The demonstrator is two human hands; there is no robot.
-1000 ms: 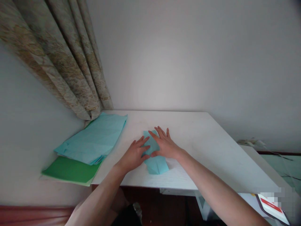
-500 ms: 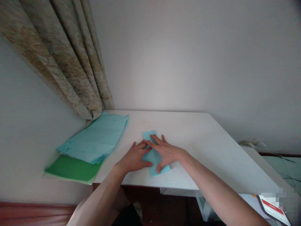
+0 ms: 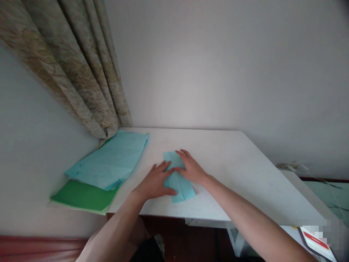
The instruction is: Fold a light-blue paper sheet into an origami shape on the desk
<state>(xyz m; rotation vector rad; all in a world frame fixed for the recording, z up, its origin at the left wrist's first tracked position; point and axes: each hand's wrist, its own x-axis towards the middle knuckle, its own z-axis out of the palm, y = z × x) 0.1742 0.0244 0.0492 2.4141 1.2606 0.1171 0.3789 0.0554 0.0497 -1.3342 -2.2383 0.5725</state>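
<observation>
A folded light-blue paper [image 3: 180, 191] lies lengthwise on the white table, near its front edge. My left hand [image 3: 155, 181] rests flat on its left side, fingers spread and pointing right. My right hand [image 3: 191, 168] presses on its upper part with the fingers curved, and the fingertips of the two hands nearly meet. Neither hand grips the paper. The hands hide its middle, while its lower end shows below them.
To the left of the white table [image 3: 218, 149], a stack of creased light-blue paper [image 3: 109, 162] lies on a green sheet [image 3: 83, 196]. A patterned curtain [image 3: 81, 69] hangs in the corner behind. A red-and-white card [image 3: 316, 242] lies at lower right.
My right hand has slid up and back along the paper, uncovering its lower end. The paper has shifted little, and my left hand stays at its left side.
</observation>
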